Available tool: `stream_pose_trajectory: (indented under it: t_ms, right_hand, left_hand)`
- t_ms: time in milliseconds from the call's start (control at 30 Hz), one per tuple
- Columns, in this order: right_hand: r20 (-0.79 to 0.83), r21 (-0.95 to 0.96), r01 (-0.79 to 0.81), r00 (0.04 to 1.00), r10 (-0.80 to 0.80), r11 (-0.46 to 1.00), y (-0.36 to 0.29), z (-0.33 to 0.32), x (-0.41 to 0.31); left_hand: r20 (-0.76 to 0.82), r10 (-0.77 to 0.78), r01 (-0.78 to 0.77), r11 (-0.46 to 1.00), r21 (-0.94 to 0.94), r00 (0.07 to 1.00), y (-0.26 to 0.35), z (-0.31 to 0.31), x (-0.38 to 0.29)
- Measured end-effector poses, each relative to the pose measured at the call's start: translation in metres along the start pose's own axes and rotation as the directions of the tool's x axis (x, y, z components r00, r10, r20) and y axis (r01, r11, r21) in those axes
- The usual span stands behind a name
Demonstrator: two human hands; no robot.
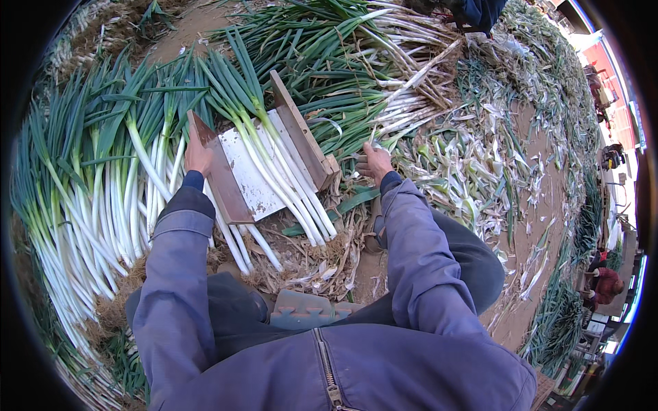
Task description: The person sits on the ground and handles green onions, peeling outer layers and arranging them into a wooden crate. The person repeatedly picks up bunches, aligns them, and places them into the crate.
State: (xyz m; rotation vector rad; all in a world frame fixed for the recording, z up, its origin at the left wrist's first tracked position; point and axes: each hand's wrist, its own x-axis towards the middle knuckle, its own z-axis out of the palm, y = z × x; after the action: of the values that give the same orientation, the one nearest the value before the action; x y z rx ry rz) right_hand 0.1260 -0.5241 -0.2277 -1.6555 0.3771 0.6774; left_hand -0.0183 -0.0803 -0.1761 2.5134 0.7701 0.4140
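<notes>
A trough of wooden boards with a white, worn base (252, 172) lies tilted before me. Several leeks or large green onions (280, 174) rest in it, roots towards me and green leaves reaching out past the far end. My left hand (199, 155) grips the trough's left side board (216, 174), its fingers partly hidden behind it. To the right of the trough, my right hand (376, 162) has curled fingers close to some green leaf ends; whether it pinches one is hidden. More white stalks (236, 246) stick out from under the left board.
A thick row of leeks or green onions (110, 205) lies at left. Uncleaned ones (411, 97) are heaped at the far right, beside peeled leaf waste (462, 169). A blue-grey foam mat piece (303, 308) is between my legs. Another person (607, 285) is at far right.
</notes>
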Motion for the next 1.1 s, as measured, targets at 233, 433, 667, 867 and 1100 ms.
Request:
stream_pose_trajectory:
  t_ms: [233,433,667,867,1100]
  right_hand:
    - [0.066,0.488,-0.167,0.986,0.154,0.857,0.031,0.009,0.093]
    - [0.083,0.004,-0.157,0.984,0.156,0.988,-0.015,0.01,0.133]
    - [0.16,0.751,-0.122,0.987,0.001,0.649,0.002,0.051,0.181]
    - [0.211,0.788,-0.141,0.976,-0.047,0.6,-0.047,0.1,0.228]
    - [0.191,0.803,-0.081,0.973,-0.126,0.591,-0.081,0.137,0.278]
  left_hand:
    - [0.077,-0.051,0.043,0.994,0.097,0.996,0.019,0.003,0.049]
    - [0.16,-0.12,0.121,0.993,0.006,0.98,-0.006,0.0,0.053]
    - [0.189,-0.177,0.194,0.978,-0.077,0.966,0.016,0.0,0.06]
    - [0.183,-0.162,0.171,0.985,-0.034,0.97,0.022,0.0,0.064]
    - [0.173,-0.208,0.214,0.977,-0.017,0.963,0.032,-0.002,0.065]
